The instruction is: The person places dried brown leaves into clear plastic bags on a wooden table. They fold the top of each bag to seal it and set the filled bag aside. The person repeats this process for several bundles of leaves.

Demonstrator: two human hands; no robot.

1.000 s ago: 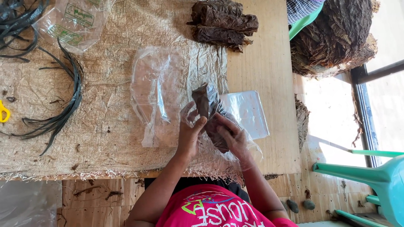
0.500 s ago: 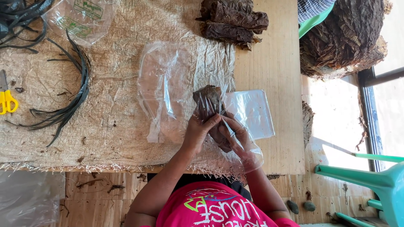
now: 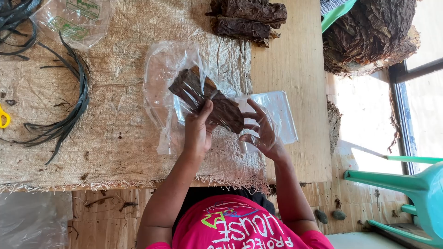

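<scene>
**Hands at the table's near edge**

We see the woven mat (image 3: 115, 147) covering the table (image 3: 290, 60). Left hand (image 3: 199, 131) grasps the brown leaf bundle (image 3: 205, 97) inside a clear bag (image 3: 161, 78); right hand (image 3: 264, 131), fingers spread, touches the bag. Bare wood lies right.

Bare burlap matting (image 3: 115, 152) lay open to the left of the left hand (image 3: 198, 131), between it and the black straps (image 3: 69, 115), giving room to pass. Ahead, loose clear bags (image 3: 161, 78) covered the mat. Beyond them a pile of dried brown leaves (image 3: 247, 18) blocked the far edge. To the right of the right hand (image 3: 263, 133), the plain wooden tabletop (image 3: 295, 64) stood open up to a large leaf heap (image 3: 369, 32).
</scene>
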